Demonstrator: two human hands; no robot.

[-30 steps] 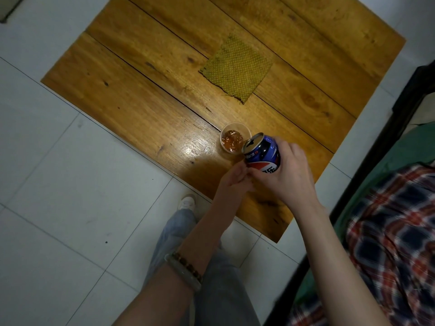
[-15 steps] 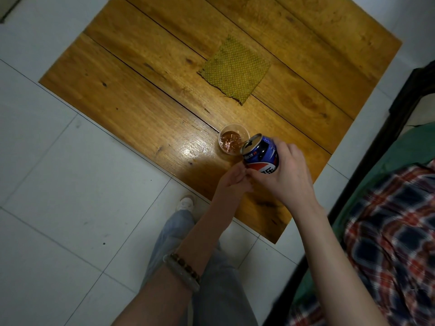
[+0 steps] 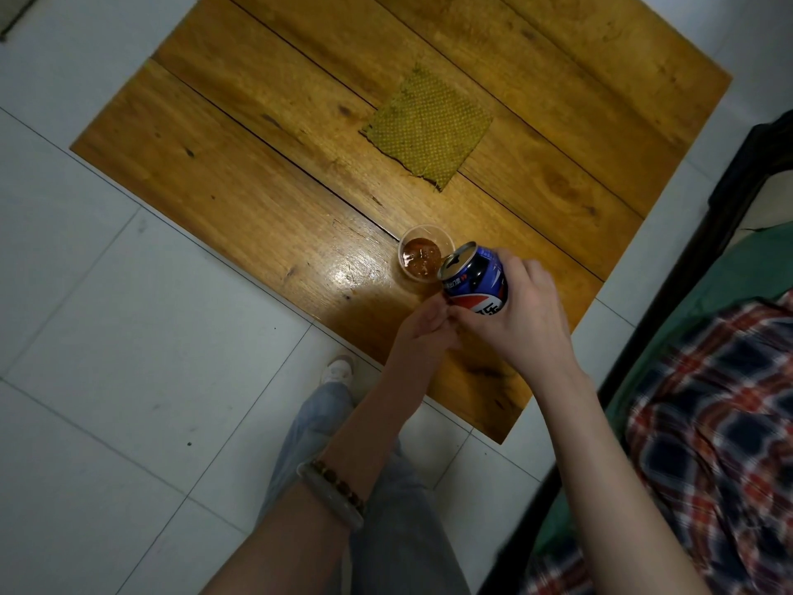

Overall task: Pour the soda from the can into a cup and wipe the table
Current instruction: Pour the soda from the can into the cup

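The right hand (image 3: 523, 319) wraps round the can (image 3: 474, 279), tipped with its mouth at the rim of the cup (image 3: 411, 280), which stands on the counter (image 3: 240, 178) holding brown soda (image 3: 422, 255). The left hand (image 3: 422, 332) has its fingertips at the can's base; whether they grip it I can't tell. The cloth (image 3: 429, 128) lies flat farther back.

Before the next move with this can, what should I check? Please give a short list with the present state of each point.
1. Can mouth above the cup: ok, tilted at its rim.
2. Right hand grip round the can: ok.
3. Left hand steadying the can's base: cannot tell.
4. Cup upright, only partly filled: ok.
5. Table dry beside the cup: cannot tell, only glare shows.
6. Cloth free, lying flat apart from the cup: ok.
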